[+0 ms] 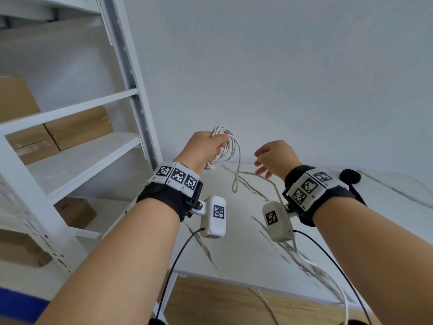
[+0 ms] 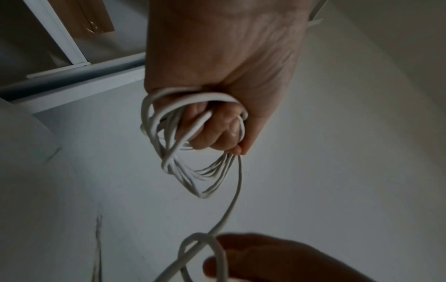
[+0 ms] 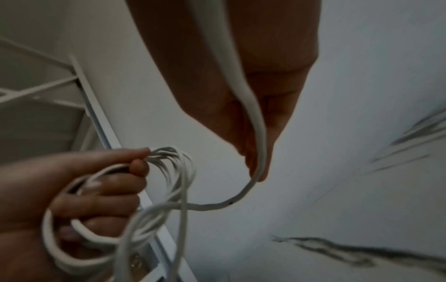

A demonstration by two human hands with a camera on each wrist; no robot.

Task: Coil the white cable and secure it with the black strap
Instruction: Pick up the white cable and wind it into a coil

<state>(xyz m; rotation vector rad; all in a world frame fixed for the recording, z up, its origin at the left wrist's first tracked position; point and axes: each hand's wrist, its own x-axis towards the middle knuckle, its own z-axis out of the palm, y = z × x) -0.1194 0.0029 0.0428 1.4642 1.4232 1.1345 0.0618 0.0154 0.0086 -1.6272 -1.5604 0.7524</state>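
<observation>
Left hand fisted around white cable

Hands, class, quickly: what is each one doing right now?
Left hand: fingers curled round the coiled loops of the thin white cable.
Right hand: fingers fairly straight; the loose cable runs along them, firm grip unclear.

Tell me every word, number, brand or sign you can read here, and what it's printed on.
No readable words or numbers.
Black-and-white square code patterns, not text: on the white left wristband, white right wristband and the two white wrist-camera housings.
Brown cardboard boxes on the white metal shelf: no legible print.
</observation>
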